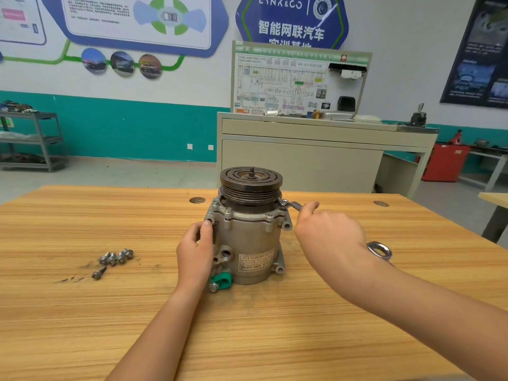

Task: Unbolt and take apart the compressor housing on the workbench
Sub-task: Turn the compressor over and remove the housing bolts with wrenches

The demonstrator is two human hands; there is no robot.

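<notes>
Head view: left hand (196, 244) clasps the compressor housing (247, 237), right hand (327, 229) grips the wrench (293, 205), which should stay seated squarely.

Upright at mid-workbench (82, 215): grey cast compressor housing (247, 237), dark grooved pulley (251, 185) on top, label (255, 261) facing the camera, green clip (220, 280) at the base. Off to the left, five loose bolts (115, 258), four clustered, one just nearer. Up at the housing's upper right edge, spanner (292, 206) hooked on.
</notes>
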